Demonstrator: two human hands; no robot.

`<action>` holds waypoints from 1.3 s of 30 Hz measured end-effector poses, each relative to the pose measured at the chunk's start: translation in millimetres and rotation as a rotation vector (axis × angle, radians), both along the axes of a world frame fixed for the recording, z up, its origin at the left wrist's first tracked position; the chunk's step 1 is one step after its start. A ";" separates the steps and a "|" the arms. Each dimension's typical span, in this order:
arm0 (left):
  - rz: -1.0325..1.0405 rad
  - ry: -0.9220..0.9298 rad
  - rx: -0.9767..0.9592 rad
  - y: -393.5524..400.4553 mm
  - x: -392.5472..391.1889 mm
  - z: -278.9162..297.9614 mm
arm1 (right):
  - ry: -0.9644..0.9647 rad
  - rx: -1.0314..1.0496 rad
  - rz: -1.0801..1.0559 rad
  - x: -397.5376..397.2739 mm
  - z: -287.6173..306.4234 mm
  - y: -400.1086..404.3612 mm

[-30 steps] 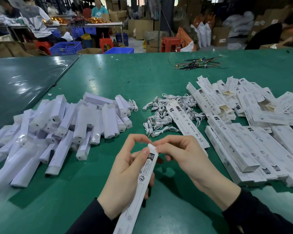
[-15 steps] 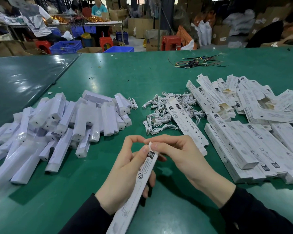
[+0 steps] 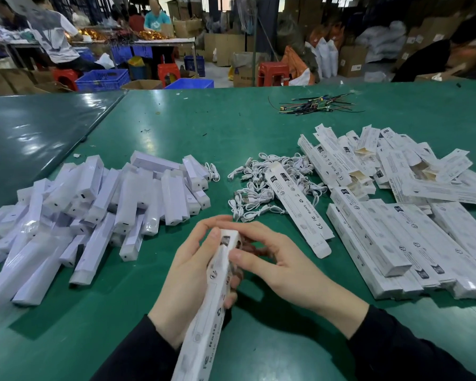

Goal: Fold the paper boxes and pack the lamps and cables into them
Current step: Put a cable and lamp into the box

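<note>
Over green table (image 3: 259, 138), hands grip box (image 3: 204, 325)

Both hands grip one long white box (image 3: 204, 312): left hand (image 3: 184, 281) wraps it, right hand (image 3: 275, 268) pinches its top; lamps (image 3: 94, 204) lie left of it, cables (image 3: 259, 185) beyond.

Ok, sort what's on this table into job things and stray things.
Job:
- long white printed paper box held in left hand and right hand
- white wrapped lamps pile
- white coiled cables heap
- white printed paper boxes pile

Stray:
- dark coloured wire bundle
</note>
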State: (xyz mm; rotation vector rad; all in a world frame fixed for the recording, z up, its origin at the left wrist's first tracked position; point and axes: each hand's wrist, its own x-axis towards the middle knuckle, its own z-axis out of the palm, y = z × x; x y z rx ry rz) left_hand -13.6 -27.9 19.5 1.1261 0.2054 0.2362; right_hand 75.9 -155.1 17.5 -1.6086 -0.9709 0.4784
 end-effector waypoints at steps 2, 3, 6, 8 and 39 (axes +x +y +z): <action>0.068 -0.012 0.036 4.9 1.6 2.5 | 0.094 -0.005 -0.005 -1.4 -2.3 2.5; 0.114 -0.027 0.032 8.3 2.4 3.7 | 0.156 -0.014 -0.013 -2.7 -3.1 3.9; 0.251 -0.083 -0.082 17.0 2.4 5.5 | 0.258 -0.058 0.000 -7.8 -2.2 6.7; 0.323 -0.108 -0.174 20.1 2.7 6.3 | 0.329 -0.058 0.058 -15.3 -1.9 8.9; 0.834 0.014 1.103 60.3 1.3 -6.6 | -0.203 -0.516 -1.125 44.8 22.7 -131.3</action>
